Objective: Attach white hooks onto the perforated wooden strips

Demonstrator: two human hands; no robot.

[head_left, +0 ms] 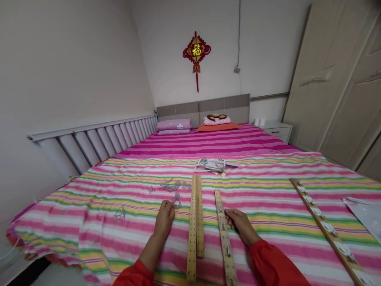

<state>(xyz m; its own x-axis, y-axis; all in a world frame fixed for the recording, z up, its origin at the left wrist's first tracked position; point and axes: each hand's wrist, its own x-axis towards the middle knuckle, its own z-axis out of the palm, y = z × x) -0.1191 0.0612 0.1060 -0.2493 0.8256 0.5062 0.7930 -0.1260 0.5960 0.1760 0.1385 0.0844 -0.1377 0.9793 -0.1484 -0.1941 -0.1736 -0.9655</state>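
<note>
My left hand point(165, 217) is closed in a pinch on a small clear plastic bag point(176, 200), which sticks up past the fingertips. My right hand point(240, 223) has its fingers pinched together at the right edge of a wooden strip point(222, 222), close to its upper metal piece. Whatever those fingers hold, if anything, is too small to make out. Several small metal pieces sit in a row along this strip. Left of it, two wooden strips with rows of holes point(192, 234) lie side by side, pointing away from me.
Scattered clear plastic bits point(175, 186) and a thin wire tangle point(120, 214) lie on the left of the striped sheet point(143, 246). A plastic-wrapped bundle point(212, 165) is farther back. At right are a strip with white round pieces point(329, 228) and a clear bag point(364, 214).
</note>
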